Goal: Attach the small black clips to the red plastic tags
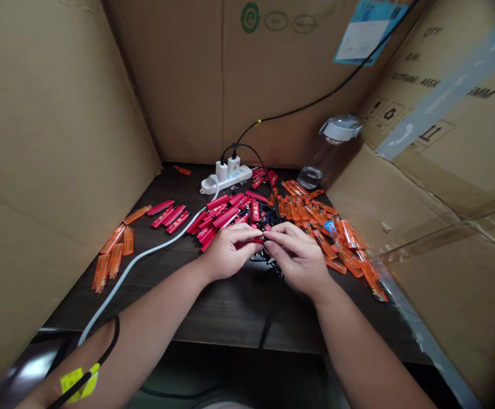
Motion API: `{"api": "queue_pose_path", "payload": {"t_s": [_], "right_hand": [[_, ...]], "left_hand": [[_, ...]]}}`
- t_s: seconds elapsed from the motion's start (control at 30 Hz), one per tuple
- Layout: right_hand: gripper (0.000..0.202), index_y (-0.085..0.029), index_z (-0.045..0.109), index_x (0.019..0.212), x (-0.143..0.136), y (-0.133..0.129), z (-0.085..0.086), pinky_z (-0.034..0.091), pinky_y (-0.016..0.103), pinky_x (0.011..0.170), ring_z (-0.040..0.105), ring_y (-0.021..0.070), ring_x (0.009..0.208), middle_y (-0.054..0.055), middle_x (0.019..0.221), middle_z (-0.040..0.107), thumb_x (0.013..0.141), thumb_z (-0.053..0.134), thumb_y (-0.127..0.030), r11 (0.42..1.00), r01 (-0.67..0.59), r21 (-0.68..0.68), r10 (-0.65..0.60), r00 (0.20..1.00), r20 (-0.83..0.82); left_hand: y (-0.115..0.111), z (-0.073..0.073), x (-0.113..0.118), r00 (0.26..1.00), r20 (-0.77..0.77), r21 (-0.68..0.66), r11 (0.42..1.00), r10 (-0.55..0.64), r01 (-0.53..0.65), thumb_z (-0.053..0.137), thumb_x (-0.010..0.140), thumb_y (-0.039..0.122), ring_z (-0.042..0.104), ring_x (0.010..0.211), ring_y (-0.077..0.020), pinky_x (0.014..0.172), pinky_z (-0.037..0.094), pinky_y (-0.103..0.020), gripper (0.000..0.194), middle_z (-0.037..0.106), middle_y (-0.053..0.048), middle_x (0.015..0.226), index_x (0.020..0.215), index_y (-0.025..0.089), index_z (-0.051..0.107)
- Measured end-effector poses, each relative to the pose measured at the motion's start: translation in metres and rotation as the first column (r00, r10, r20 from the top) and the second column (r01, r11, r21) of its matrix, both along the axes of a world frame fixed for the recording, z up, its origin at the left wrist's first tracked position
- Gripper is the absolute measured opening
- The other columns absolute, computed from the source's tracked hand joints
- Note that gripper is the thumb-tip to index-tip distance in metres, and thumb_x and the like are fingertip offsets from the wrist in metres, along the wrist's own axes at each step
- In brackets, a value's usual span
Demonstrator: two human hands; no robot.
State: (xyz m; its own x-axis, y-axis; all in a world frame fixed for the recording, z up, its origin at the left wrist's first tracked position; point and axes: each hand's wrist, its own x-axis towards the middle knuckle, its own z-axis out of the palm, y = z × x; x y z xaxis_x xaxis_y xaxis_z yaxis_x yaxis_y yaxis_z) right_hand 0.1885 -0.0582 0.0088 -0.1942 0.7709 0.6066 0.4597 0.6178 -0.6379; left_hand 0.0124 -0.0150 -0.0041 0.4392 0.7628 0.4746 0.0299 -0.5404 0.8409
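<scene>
My left hand (229, 250) is closed around a red lighter (247, 243), mostly hidden by the fingers. At the lighter's right end my right hand (296, 253) pinches with thumb and forefinger; whatever small part is between those fingertips is too small to make out. Just beyond the hands lies a heap of red lighters (226, 217), some with printed marks. Small black and metal parts (268, 216) are scattered in the middle, partly behind the fingers. To the right spreads a pile of orange translucent lighter bodies (315, 213).
A white power strip (227, 180) with plugged-in adapters stands at the back, its white cable (145, 253) crossing the left side. A clear water bottle (324, 150) stands back right. Cardboard walls (179, 74) enclose the dark table (226, 312). More orange bodies (114, 258) lie left.
</scene>
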Motion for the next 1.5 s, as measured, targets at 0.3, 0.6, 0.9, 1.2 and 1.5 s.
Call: {"api": "queue_pose_path", "payload": {"t_s": [0.3, 0.6, 0.9, 1.2, 1.5], "right_hand": [[0.004, -0.02, 0.061, 0.083, 0.0, 0.0, -0.003, 0.053, 0.03, 0.067, 0.062, 0.0165, 0.076, 0.005, 0.084, 0.064, 0.082, 0.065, -0.019, 0.998, 0.053, -0.018, -0.054, 0.997, -0.061], [0.006, -0.019, 0.066, 0.083, -0.002, 0.001, 0.001, 0.052, 0.029, 0.066, 0.063, 0.0161, 0.076, 0.006, 0.083, 0.066, 0.081, 0.066, -0.014, 0.995, 0.061, 0.084, -0.058, 0.998, -0.037], [0.01, -0.018, 0.068, 0.092, -0.004, 0.001, -0.002, 0.052, 0.027, 0.06, 0.063, 0.0151, 0.073, 0.007, 0.087, 0.066, 0.082, 0.066, -0.018, 0.996, 0.059, 0.067, -0.055, 0.997, -0.052], [0.01, -0.017, 0.066, 0.086, 0.005, 0.002, 0.002, 0.048, 0.028, 0.062, 0.06, 0.0151, 0.071, 0.005, 0.081, 0.064, 0.086, 0.06, -0.025, 0.984, 0.141, -0.108, -0.137, 0.989, 0.048], [0.017, -0.015, 0.068, 0.086, 0.014, 0.002, 0.003, 0.041, 0.025, 0.056, 0.053, 0.012, 0.06, 0.003, 0.075, 0.063, 0.086, 0.058, -0.029, 0.945, 0.133, -0.299, -0.031, 0.947, 0.32]], "left_hand": [[-0.001, 0.002, 0.0, 1.0, 0.008, -0.034, 0.999, -0.001, 0.001, 0.065, 0.079, 0.018, 0.065, 0.081, -0.0171, 0.073, 0.054, -0.029, 0.018, 0.07, -0.007, 0.086, 0.094, 0.019, 0.074], [-0.002, 0.002, 0.0, 1.0, 0.023, -0.039, 0.999, -0.02, 0.02, 0.065, 0.08, 0.022, 0.064, 0.079, -0.0168, 0.07, 0.053, -0.028, 0.017, 0.069, -0.007, 0.085, 0.094, 0.018, 0.074], [-0.002, 0.002, 0.001, 0.996, 0.085, -0.268, 0.963, -0.004, 0.026, 0.066, 0.079, 0.028, 0.064, 0.08, -0.0165, 0.074, 0.052, -0.028, 0.021, 0.069, -0.007, 0.089, 0.094, 0.014, 0.07], [0.002, 0.015, -0.008, 0.914, 0.379, -0.557, 0.825, 0.148, 0.097, 0.067, 0.078, 0.042, 0.036, 0.041, -0.0015, 0.038, 0.024, -0.016, 0.028, 0.051, 0.003, 0.064, 0.082, 0.014, 0.061], [0.002, 0.024, -0.013, 0.925, 0.329, -0.602, 0.797, 0.187, 0.053, 0.064, 0.076, 0.035, 0.03, 0.036, -0.0011, 0.034, 0.016, -0.017, 0.025, 0.046, 0.005, 0.052, 0.064, 0.014, 0.055]]}}
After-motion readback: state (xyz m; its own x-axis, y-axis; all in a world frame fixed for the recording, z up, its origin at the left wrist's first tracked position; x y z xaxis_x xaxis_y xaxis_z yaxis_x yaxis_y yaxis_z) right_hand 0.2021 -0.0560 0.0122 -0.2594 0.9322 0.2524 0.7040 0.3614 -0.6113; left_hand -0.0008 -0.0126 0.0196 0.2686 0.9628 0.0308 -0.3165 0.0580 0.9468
